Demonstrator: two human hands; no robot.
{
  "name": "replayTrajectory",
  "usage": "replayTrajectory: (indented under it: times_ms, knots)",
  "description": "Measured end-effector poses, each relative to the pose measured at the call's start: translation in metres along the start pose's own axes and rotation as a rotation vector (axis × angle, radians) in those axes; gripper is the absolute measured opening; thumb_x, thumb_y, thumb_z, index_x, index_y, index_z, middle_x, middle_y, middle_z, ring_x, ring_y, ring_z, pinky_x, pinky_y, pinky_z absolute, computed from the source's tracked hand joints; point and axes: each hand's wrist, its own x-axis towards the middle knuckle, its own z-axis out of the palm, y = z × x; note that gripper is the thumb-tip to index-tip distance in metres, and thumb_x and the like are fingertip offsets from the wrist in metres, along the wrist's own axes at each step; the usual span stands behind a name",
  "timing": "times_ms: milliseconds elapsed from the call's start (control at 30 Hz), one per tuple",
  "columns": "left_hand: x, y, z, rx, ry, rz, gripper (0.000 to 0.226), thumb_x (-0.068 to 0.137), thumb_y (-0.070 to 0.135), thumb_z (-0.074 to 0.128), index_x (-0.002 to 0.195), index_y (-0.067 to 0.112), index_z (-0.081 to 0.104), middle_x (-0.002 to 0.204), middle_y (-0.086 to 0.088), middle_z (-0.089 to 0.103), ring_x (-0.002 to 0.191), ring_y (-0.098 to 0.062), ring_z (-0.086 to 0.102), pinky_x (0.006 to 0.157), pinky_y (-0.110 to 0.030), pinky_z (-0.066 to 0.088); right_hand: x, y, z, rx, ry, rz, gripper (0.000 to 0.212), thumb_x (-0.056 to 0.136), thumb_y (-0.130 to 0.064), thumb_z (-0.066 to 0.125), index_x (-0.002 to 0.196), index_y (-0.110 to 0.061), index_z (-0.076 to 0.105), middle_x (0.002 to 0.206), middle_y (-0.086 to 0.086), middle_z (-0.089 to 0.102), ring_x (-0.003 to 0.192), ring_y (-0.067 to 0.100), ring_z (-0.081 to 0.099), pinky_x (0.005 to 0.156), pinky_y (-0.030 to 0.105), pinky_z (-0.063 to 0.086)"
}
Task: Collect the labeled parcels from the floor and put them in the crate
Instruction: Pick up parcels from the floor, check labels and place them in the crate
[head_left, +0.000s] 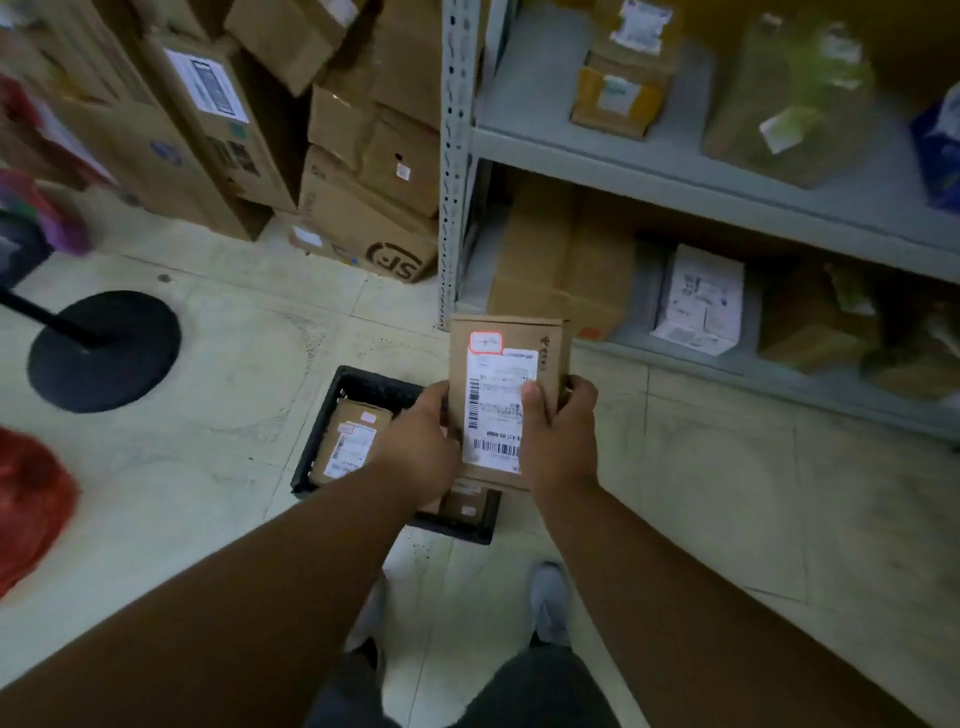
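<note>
I hold a flat brown cardboard parcel (506, 364) with a white barcode label upright in front of me, above the crate. My left hand (421, 447) grips its left edge and my right hand (558, 431) grips its right edge, thumb across the label. Below it on the tiled floor stands a black plastic crate (358, 384). Inside the crate lies another labeled brown parcel (350, 441), and a further one (467, 506) shows under my hands.
A grey metal shelf rack (457, 156) with boxes stands at the right. Stacked cardboard boxes (363, 171) fill the back left. A black round stand base (104, 351) sits on the floor at left, with a red bag (31, 499) near it. My shoes (550, 603) are behind the crate.
</note>
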Motion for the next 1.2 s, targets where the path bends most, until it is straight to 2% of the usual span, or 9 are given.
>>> replayTrajectory:
  times_ms: [100,267,400,567,667,833,933,1100,1200]
  knots:
    - [0.050,-0.026,0.005,0.033,-0.167,-0.049,0.050,0.089,0.004,0.055,0.131,0.031,0.052,0.109,0.004,0.069,0.083,-0.019,0.064,0.056,-0.024,0.047,0.008,0.022,0.036,-0.050,0.071,0.043,0.047,0.096,-0.044,0.055,0.130,-0.014,0.042,0.121,0.008,0.062,0.106,0.026,0.065,0.085,0.044,0.058]
    - [0.120,-0.087,0.054,0.072,-0.290,-0.151,0.049,0.095,0.007,0.052,0.139,0.027,0.048,0.112,-0.004,0.067,0.090,-0.024,0.068,0.048,-0.020,0.048,0.026,0.097,0.094,-0.121,0.072,0.155,0.055,0.094,-0.042,0.051,0.137,-0.012,0.037,0.132,0.011,0.056,0.114,0.034,0.062,0.089,0.048,0.057]
    - [0.156,-0.150,0.115,0.071,-0.326,-0.204,0.047,0.096,0.008,0.054,0.140,0.022,0.046,0.115,-0.008,0.066,0.099,-0.029,0.067,0.076,-0.036,0.061,0.042,0.173,0.130,-0.155,0.052,0.248,0.052,0.096,-0.039,0.056,0.137,-0.014,0.037,0.129,0.009,0.056,0.111,0.033,0.062,0.087,0.048,0.058]
    - [0.186,-0.222,0.177,0.042,-0.306,-0.261,0.038,0.095,0.012,0.060,0.129,0.026,0.049,0.105,0.000,0.065,0.103,-0.031,0.067,0.085,-0.042,0.059,0.058,0.256,0.175,-0.217,-0.020,0.295,0.053,0.096,-0.039,0.056,0.138,-0.013,0.037,0.130,0.010,0.056,0.112,0.033,0.062,0.088,0.049,0.058]
    - [0.206,-0.254,0.201,0.033,-0.297,-0.223,0.045,0.086,0.009,0.071,0.122,0.028,0.052,0.090,0.008,0.061,0.100,-0.026,0.067,0.073,-0.029,0.057,0.070,0.298,0.200,-0.247,-0.060,0.307,0.049,0.096,-0.038,0.055,0.135,-0.013,0.039,0.125,0.011,0.056,0.108,0.034,0.062,0.085,0.048,0.058]
    - [0.232,-0.281,0.225,0.007,-0.259,-0.220,0.057,0.082,0.013,0.077,0.131,0.026,0.050,0.115,-0.005,0.070,0.102,-0.029,0.069,0.075,-0.036,0.060,0.085,0.335,0.220,-0.385,-0.058,0.209,0.035,0.098,-0.022,0.051,0.131,-0.011,0.048,0.125,0.012,0.050,0.109,0.031,0.058,0.089,0.044,0.057]
    - [0.238,-0.291,0.233,0.041,-0.229,-0.214,0.055,0.084,0.017,0.075,0.132,0.027,0.049,0.116,-0.003,0.070,0.089,-0.024,0.069,0.061,-0.029,0.058,0.089,0.345,0.227,-0.471,-0.074,0.169,0.040,0.096,-0.013,0.052,0.135,-0.010,0.048,0.125,0.012,0.048,0.111,0.030,0.055,0.092,0.043,0.056]
    - [0.229,-0.300,0.231,0.089,-0.090,-0.136,0.065,0.084,0.018,0.075,0.140,0.029,0.043,0.115,0.003,0.068,0.088,-0.021,0.067,0.066,-0.034,0.062,0.095,0.346,0.234,-0.443,-0.092,0.164,0.058,0.089,-0.008,0.059,0.142,-0.020,0.038,0.115,0.009,0.055,0.104,0.031,0.061,0.086,0.045,0.057]
    - [0.224,-0.296,0.233,0.194,-0.179,-0.034,0.049,0.086,0.019,0.072,0.130,0.027,0.052,0.116,0.001,0.067,0.088,-0.016,0.064,0.071,-0.032,0.061,0.094,0.350,0.233,-0.586,-0.155,0.091,0.065,0.091,-0.014,0.061,0.147,-0.019,0.030,0.121,0.012,0.052,0.108,0.028,0.056,0.091,0.042,0.055]
